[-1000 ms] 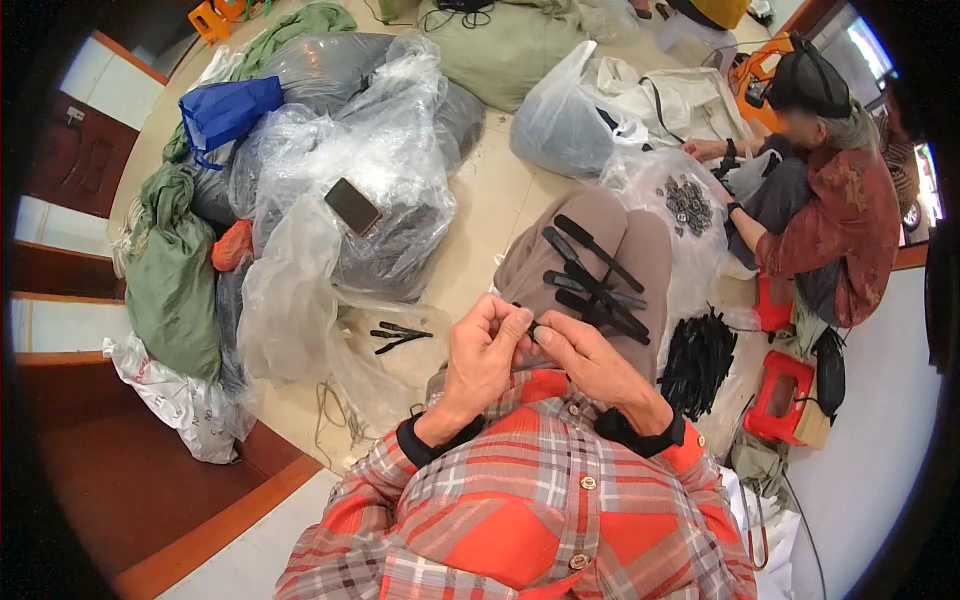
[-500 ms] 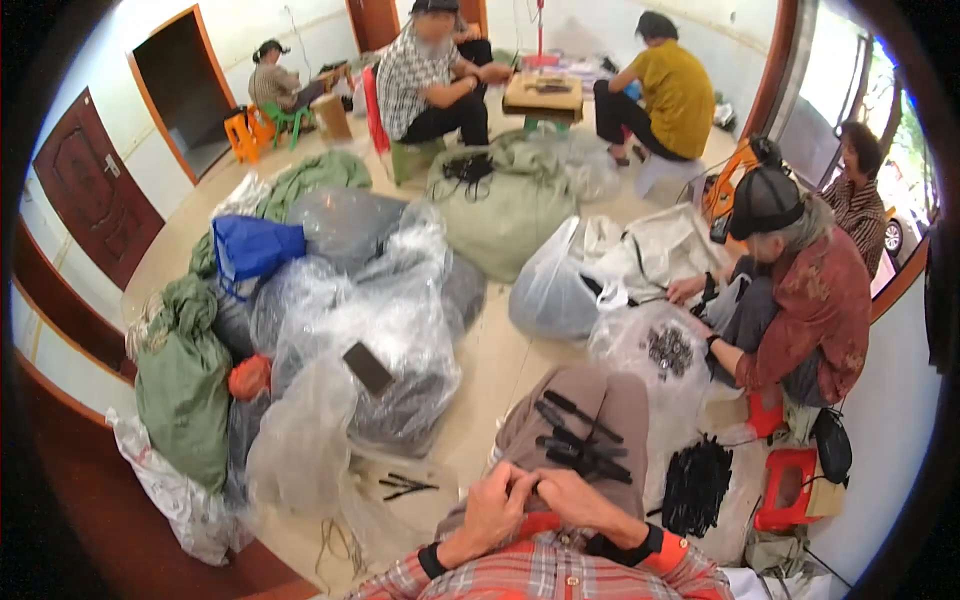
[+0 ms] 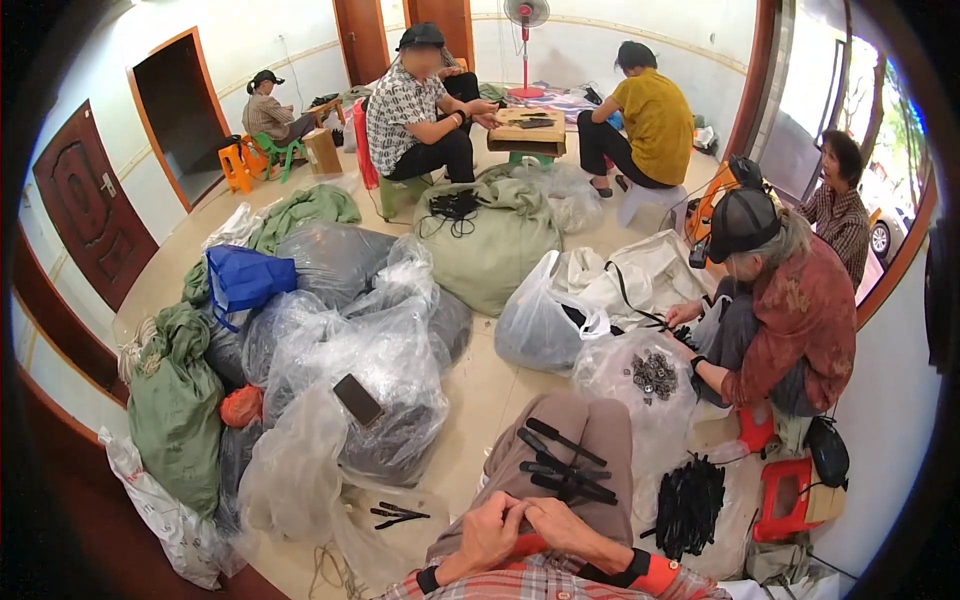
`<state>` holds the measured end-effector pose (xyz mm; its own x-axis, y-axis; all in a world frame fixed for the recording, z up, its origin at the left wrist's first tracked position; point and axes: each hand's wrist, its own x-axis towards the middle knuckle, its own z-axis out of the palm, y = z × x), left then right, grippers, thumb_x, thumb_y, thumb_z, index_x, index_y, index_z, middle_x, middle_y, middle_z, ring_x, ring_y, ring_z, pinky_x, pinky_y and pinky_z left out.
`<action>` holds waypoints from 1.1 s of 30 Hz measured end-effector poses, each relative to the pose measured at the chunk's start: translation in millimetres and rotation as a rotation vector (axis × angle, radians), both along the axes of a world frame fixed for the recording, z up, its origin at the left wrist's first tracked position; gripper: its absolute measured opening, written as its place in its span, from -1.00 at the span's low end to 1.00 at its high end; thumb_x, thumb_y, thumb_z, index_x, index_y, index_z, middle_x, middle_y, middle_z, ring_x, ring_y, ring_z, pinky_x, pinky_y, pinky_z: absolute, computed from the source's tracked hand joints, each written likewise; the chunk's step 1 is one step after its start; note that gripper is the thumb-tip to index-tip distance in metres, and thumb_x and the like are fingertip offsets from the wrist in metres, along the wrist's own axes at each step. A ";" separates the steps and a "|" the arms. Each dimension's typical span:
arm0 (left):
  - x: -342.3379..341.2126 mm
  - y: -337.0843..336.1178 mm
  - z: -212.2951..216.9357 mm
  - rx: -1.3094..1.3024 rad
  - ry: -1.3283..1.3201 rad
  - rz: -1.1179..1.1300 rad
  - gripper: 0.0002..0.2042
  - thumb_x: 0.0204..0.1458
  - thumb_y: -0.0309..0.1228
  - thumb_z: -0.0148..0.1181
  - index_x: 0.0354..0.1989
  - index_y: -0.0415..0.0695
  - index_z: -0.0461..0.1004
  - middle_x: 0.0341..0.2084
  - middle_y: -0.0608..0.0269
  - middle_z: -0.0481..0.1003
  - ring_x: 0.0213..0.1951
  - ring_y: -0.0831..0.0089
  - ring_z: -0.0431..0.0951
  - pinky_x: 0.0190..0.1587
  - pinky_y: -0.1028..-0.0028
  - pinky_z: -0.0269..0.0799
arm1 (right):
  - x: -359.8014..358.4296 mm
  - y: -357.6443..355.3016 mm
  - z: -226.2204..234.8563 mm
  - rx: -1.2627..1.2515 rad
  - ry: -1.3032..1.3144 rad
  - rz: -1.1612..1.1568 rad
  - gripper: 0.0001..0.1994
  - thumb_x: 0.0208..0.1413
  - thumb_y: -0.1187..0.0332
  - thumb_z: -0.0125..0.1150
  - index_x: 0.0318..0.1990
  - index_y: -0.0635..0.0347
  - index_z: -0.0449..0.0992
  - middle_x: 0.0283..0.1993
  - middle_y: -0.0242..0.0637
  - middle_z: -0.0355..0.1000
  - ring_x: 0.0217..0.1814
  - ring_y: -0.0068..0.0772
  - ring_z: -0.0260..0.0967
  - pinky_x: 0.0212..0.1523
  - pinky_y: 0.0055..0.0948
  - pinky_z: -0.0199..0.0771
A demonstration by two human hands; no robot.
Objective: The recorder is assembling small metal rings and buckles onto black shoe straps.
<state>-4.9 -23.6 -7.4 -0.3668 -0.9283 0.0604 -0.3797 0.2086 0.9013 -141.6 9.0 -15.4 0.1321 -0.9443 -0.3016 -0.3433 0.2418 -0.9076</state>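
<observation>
Over my lap, my left hand (image 3: 488, 536) and my right hand (image 3: 566, 532) meet, fingers bent and pinched together at the tips. Whatever they pinch is too small or too hidden to make out. Just beyond them, several black strap pieces (image 3: 565, 474) lie across the thighs of my brown trousers (image 3: 508, 462). A thick heap of similar black straps (image 3: 690, 508) rests to the right of my knees. A few more black strips (image 3: 398, 515) lie on clear plastic at my left.
Stuffed clear plastic bags (image 3: 385, 330) spread at left, with a phone (image 3: 358, 400) on top. Close at right, a person in a red shirt (image 3: 800, 320) bends over a bag holding small dark metallic parts (image 3: 654, 376). A red stool (image 3: 783, 500) stands beside the wall. Other people sit farther back.
My view has tilted up a little, so more of the back wall and fan shows. My hands stay together over my lap, fingers still pinched.
</observation>
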 end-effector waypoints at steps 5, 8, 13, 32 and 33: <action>0.8 3.5 -8.4 -0.028 0.008 0.020 -0.85 -0.04 -0.39 0.11 -0.49 -0.23 0.39 -0.66 0.03 0.44 -0.58 0.16 0.49 -0.56 0.36 0.36 | 4.3 2.5 -1.2 -0.004 -0.078 -0.032 -0.64 0.03 0.30 -0.32 -0.29 0.39 0.39 -0.23 0.12 0.37 -0.13 0.07 0.31 -0.09 -0.23 0.26; 1.1 6.3 -12.6 -0.094 -0.011 0.021 -0.84 -0.03 -0.38 0.11 -0.49 -0.21 0.36 -0.66 0.04 0.42 -0.58 0.12 0.47 -0.57 0.32 0.33 | 4.5 5.1 -11.8 0.058 -0.123 -0.059 -0.65 0.03 0.30 -0.32 -0.27 0.38 0.38 -0.21 0.11 0.36 -0.12 0.04 0.30 -0.07 -0.27 0.25; 0.4 5.6 -13.3 -0.171 -0.023 0.017 -0.85 -0.04 -0.38 0.12 -0.50 -0.20 0.37 -0.68 0.05 0.41 -0.59 0.12 0.46 -0.57 0.32 0.32 | 2.8 5.3 -10.7 0.052 -0.074 -0.057 -0.65 0.02 0.30 -0.30 -0.23 0.38 0.36 -0.20 0.10 0.36 -0.11 0.03 0.30 -0.06 -0.28 0.25; 8.4 -3.6 -10.7 0.393 0.297 0.044 -0.82 0.00 -0.40 0.09 -0.49 -0.29 0.39 -0.69 0.31 0.43 -0.62 0.66 0.37 -0.56 0.63 0.28 | -8.5 3.8 12.3 0.186 -0.273 -0.048 -0.75 0.12 0.24 -0.06 -0.38 0.26 0.39 -0.54 -0.47 0.24 -0.50 -0.69 0.12 -0.52 -0.65 0.12; 6.8 -4.1 -15.2 0.405 0.326 0.063 -0.82 0.00 -0.40 0.09 -0.50 -0.29 0.39 -0.70 0.31 0.43 -0.62 0.66 0.37 -0.56 0.63 0.28 | -7.8 3.5 11.7 0.193 -0.321 -0.077 -0.77 0.13 0.26 -0.07 -0.37 0.25 0.39 -0.54 -0.47 0.24 -0.50 -0.70 0.11 -0.52 -0.65 0.12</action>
